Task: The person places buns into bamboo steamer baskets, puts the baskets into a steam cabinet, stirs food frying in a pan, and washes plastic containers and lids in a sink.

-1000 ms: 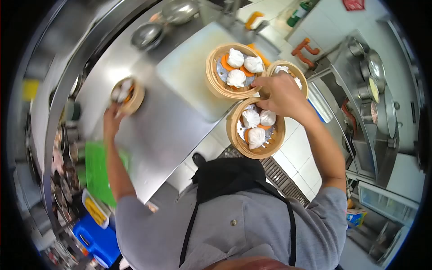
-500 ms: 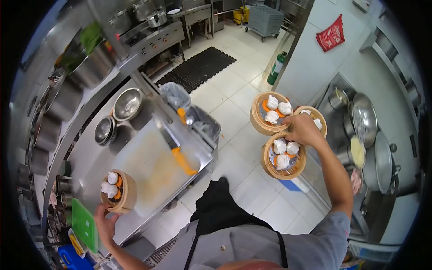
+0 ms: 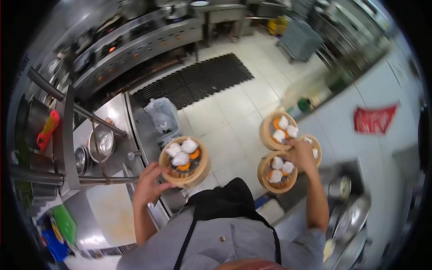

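Closest to me, at the bottom centre, are a grey shirt (image 3: 229, 238) and black apron (image 3: 220, 202), an arm reaching up and forward on either side. The left forearm rises through the lower left, wrist bent towards the middle; the left hand (image 3: 149, 183) has thumb and fingers parted, clasping the near left side of a bamboo basket (image 3: 200, 173) left of centre. That basket tilts my way, showing white dumplings (image 3: 181, 158) on orange slices.

The right arm bends at the elbow, right of centre, its forearm nearly upright. The right hand (image 3: 300, 155) arches palm down, fingers drawn together and clamped where three baskets meet: an upper basket (image 3: 265, 137), a lower basket (image 3: 263, 181) and a side basket (image 3: 318, 150), partly covered by the hand. I can't make out every fingertip.

Beyond, left of the frame, lie a cutting board (image 3: 110, 207) and metal bowls (image 3: 102, 144); farther off, a black mat (image 3: 198, 81) and, upper left, a stove (image 3: 144, 56).
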A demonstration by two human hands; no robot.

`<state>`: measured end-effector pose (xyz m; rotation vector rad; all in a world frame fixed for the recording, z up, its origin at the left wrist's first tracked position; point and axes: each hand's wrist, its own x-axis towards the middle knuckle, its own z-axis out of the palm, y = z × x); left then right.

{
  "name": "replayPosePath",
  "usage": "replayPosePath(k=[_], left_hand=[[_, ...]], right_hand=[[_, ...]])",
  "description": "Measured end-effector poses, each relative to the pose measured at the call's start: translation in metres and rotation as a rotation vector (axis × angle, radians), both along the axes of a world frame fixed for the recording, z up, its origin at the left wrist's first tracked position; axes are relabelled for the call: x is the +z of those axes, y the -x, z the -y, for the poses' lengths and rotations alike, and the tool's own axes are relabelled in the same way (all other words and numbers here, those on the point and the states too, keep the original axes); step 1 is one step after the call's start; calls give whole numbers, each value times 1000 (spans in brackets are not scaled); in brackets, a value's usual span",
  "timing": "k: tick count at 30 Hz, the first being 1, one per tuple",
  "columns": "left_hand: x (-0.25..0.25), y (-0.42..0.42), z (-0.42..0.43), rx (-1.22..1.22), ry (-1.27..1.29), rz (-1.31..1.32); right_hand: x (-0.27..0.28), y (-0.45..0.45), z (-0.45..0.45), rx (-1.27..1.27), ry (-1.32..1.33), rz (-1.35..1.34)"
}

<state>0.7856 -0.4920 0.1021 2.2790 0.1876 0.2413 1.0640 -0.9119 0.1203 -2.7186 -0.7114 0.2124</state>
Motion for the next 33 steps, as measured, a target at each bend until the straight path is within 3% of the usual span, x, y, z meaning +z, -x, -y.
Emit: replayPosePath(k=[12, 15, 18, 25, 33], left_hand=[[-98, -434, -81, 308, -61, 30], [-101, -545, -115, 396, -47, 27], [-114, -670, -164, 456, -117, -11], [-152, -997, -302, 463, -245, 175], [-140, -1323, -457, 639, -310, 136]], right_hand=[[-43, -453, -93, 129, -14, -12], [-38, -565, -131, 157, 50, 35], [-35, -674, -167, 191, 38, 73], [-48, -895, -239, 70, -39, 122], [-24, -1112, -308, -95, -6, 46]])
